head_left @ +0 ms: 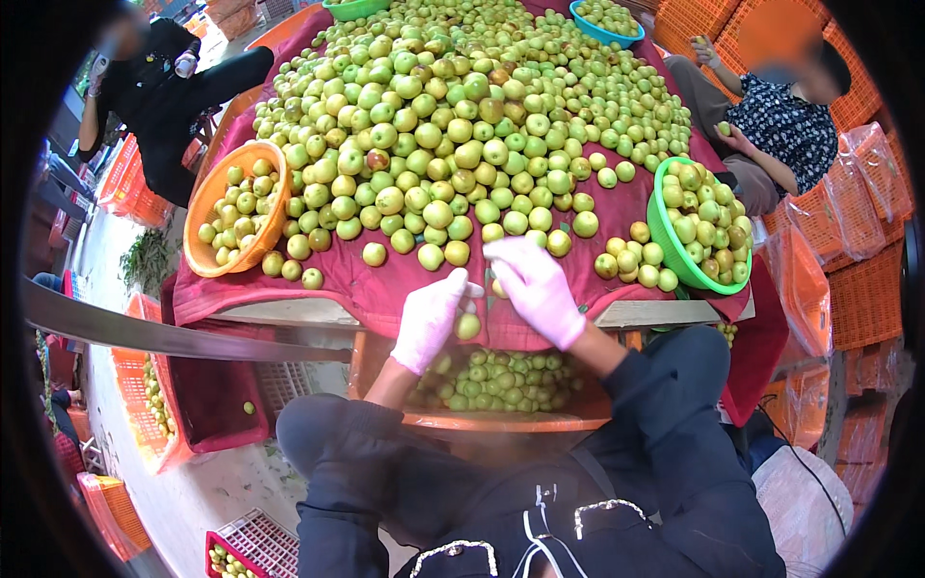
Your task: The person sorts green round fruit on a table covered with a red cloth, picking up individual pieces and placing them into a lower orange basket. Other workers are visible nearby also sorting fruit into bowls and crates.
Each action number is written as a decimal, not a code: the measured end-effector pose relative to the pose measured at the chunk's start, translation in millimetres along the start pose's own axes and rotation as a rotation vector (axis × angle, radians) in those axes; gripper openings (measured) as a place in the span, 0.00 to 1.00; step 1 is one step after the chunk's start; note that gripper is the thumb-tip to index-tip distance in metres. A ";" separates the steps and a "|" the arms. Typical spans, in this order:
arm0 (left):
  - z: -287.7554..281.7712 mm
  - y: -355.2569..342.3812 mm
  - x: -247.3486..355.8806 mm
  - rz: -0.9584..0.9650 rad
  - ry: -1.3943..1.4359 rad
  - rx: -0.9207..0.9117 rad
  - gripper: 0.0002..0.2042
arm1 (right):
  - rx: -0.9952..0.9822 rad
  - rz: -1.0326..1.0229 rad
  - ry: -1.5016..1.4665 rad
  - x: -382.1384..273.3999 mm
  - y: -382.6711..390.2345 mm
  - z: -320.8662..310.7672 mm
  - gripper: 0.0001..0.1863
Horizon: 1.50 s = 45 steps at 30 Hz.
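Observation:
A heap of round green-yellow fruit (414, 125), jujube-like, covers the red cloth (328, 279) on the table. Both my hands wear thin white gloves and are at the near edge of the heap. My left hand (431, 318) has its fingers loosely bent and slightly apart. One green fruit (468, 327) is just below its fingertips; whether they touch is unclear. My right hand (540, 291) reaches leftward with fingers stretched out, close to the front fruit. Another fruit (498, 288) is partly hidden beside its thumb. Below my hands, an orange crate (501, 422) holds many similar fruit.
An orange basket (197, 236) of fruit sits tilted at the left, a green basket (665, 223) at the right. A blue basket (607, 35) stands farther back. Two people sit across, left and right. Stacked orange crates (867, 289) line the right; a metal bar (183, 337) crosses the left.

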<state>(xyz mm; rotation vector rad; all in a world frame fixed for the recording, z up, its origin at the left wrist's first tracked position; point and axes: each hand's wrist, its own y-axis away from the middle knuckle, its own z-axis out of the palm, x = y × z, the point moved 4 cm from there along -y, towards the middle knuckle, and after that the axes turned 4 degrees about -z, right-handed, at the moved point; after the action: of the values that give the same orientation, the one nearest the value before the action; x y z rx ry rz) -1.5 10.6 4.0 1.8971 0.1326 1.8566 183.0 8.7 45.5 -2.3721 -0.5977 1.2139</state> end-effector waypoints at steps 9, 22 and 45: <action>1.8 -5.4 16.0 -0.172 -0.164 -0.118 0.28 | -0.195 -0.028 0.692 64.2 -120.0 62.9 0.18; 1.8 -24.2 1.9 -0.029 -0.155 -0.102 0.23 | -0.028 0.101 0.602 51.7 -20.1 -101.0 0.21; 5.5 -26.5 9.8 -0.076 -0.179 -0.059 0.18 | -0.530 0.262 0.418 107.7 -16.7 -167.1 0.20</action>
<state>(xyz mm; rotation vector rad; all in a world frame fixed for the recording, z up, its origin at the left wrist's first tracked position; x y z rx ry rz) 11.3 36.3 2.7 1.9788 0.0880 1.6151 375.2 54.0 74.0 -3.1129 -0.5250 0.6574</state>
